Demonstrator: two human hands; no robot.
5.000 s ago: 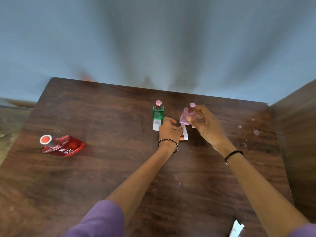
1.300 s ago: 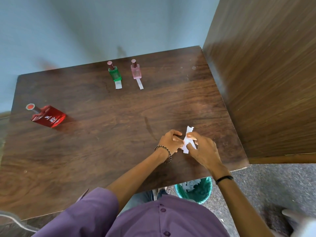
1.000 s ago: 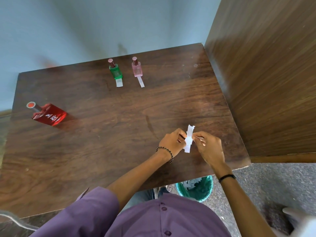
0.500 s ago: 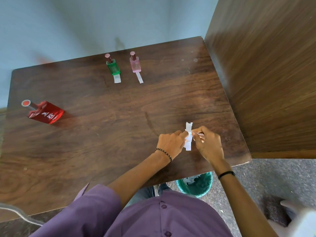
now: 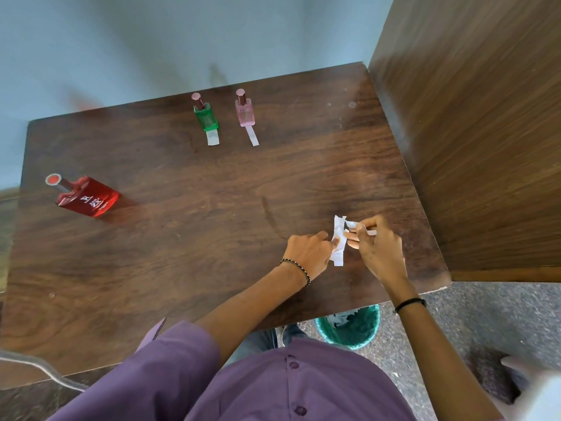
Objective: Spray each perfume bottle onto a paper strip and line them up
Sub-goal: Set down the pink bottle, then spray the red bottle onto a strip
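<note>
Left hand [image 5: 308, 253] and right hand [image 5: 378, 249] each pinch the white paper [image 5: 339, 254] between them, apparently tearing off a strip. Keep each grip close beside the tear and pull slowly. The red bottle [image 5: 88, 197] stands far left of the grip.

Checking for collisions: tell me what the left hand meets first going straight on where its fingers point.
The paper, which the left hand touches now; the right hand seems just beyond it.

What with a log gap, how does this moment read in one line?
left hand, right hand: pinch paper; green bottle, pink bottle: with strips; red bottle: stripless
</note>
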